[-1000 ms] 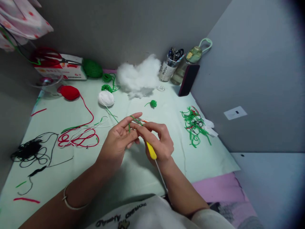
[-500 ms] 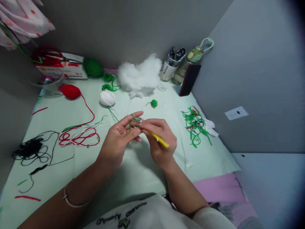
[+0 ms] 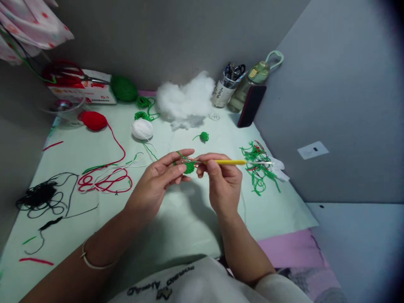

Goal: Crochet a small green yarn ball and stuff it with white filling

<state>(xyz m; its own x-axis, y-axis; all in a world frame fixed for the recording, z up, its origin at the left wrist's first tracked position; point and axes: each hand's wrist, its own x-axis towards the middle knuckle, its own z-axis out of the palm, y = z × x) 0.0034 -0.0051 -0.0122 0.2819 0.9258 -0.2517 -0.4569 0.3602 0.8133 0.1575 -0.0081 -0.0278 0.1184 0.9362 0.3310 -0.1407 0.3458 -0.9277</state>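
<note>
Pinched between the thumb and fingers of my left hand (image 3: 160, 172) is a small green crochet piece (image 3: 189, 168). Green yarn (image 3: 179, 154) passes over the left index finger. My right hand (image 3: 223, 179) grips a crochet hook with a yellow handle (image 3: 229, 162), held nearly level. Its thin metal shaft points left and meets the top of the green piece; whether the tip sits inside a stitch is too small to tell. A small green crocheted ball (image 3: 204, 136) with a short tail lies on the table beyond my hands.
White stuffing (image 3: 186, 101) is heaped at the back wall. A white yarn ball (image 3: 142, 128), a red yarn ball (image 3: 94, 121) and tangled black yarn (image 3: 39, 195) lie left. Green scraps (image 3: 259, 168) lie right, near a leaning phone (image 3: 251, 106) and a bottle (image 3: 241, 92).
My right hand has moved slightly right and turned, so the yellow hook has swung from slanting downward to nearly level. The green piece now shows between my hands.
</note>
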